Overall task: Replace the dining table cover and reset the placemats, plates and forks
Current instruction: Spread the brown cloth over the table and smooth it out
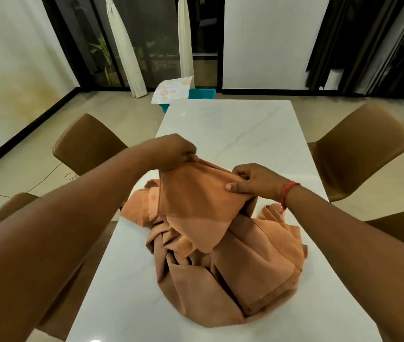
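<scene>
Orange cloth lies bunched on the marble worktop; left hand and right hand pinch its raised edge.

We've got a crumpled orange-brown fabric table cover bunched on the white marble surface. Our left hand & right hand each pinch one lifted edge of it, holding a flap up above the heap. Red thread band on right wrist. Brown padded chairs both sides. Beyond the far end: teal plastic bin w/ floral patterned sheet draped over it.
</scene>
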